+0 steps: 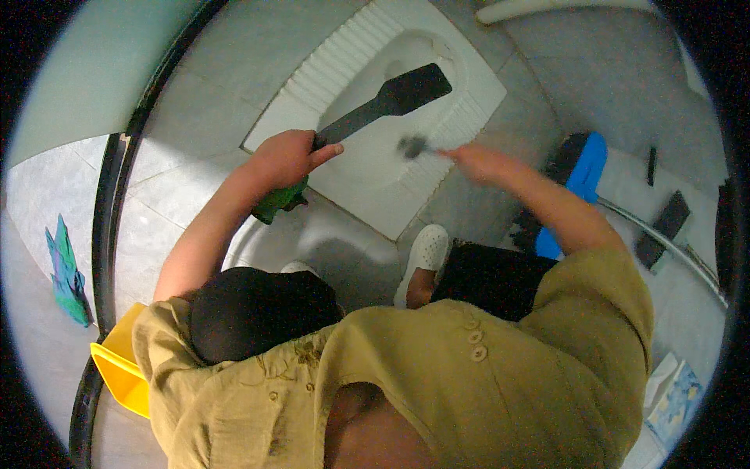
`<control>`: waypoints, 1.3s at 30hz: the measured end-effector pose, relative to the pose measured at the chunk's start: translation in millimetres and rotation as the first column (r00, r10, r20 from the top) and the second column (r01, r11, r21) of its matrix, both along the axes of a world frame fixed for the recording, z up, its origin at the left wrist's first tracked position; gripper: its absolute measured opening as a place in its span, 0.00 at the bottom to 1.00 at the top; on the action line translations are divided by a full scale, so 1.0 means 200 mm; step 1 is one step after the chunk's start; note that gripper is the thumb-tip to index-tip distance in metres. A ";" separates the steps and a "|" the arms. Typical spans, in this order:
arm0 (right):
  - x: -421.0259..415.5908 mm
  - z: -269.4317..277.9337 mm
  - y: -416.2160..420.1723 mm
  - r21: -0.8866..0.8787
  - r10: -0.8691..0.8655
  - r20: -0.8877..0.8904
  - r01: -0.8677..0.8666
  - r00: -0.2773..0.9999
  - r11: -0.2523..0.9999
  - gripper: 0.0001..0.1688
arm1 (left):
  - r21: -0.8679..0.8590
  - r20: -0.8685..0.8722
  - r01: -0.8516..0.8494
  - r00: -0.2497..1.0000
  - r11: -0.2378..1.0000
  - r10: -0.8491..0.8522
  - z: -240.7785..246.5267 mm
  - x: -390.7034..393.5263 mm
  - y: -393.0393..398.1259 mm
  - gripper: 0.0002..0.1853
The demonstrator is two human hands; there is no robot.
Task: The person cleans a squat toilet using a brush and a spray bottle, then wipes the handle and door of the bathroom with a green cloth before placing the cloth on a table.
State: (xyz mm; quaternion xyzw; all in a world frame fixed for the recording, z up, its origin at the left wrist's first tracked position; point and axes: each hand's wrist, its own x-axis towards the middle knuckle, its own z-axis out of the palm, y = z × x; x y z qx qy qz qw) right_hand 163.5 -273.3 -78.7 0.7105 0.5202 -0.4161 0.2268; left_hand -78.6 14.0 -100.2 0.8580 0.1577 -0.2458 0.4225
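Observation:
My left hand (287, 157) grips the narrow end of a dark grey, paddle-shaped plate (413, 91). Its broad end reaches over the bowl of a white ceramic squat toilet (375, 193) set in the floor. Below my left wrist is a green object (280, 202), partly covered by the arm; its kind is unclear. My right hand (477, 164) holds the thin handle of a small scrubber with a dark round head (412, 146). Hand and scrubber are motion-blurred over the toilet's ribbed right side. Whether the scrubber touches the ceramic cannot be told.
A blue broom head (586, 167) with black bristles lies right, its metal pole (662, 240) running past a dark rectangular object (665, 228). A yellow bin (120, 369) and green glove (67, 281) are left, near a black door track (111, 234). A tissue pack (677, 404) sits lower right.

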 end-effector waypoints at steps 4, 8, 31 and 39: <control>-0.03 0.14 0.05 -0.127 -0.134 -0.048 0.127 0.990 0.984 0.34 | -0.043 -0.102 0.058 0.993 0.997 -0.062 0.02 -0.07 0.00 0.36; 0.31 0.01 -0.15 0.022 -0.158 0.094 0.157 0.983 0.987 0.34 | -0.157 -0.066 0.075 0.994 0.985 -0.086 0.00 -0.10 -0.03 0.39; 0.66 -0.06 0.04 0.124 -0.470 0.170 0.454 0.866 0.882 0.33 | -0.263 -0.025 -0.307 0.950 0.914 0.312 -0.15 -0.14 0.02 0.38; 0.46 -0.50 0.48 -0.452 -0.326 -0.716 0.766 -0.617 -0.457 0.12 | -0.280 0.057 -0.429 0.885 0.859 0.461 -0.06 -0.04 0.02 0.37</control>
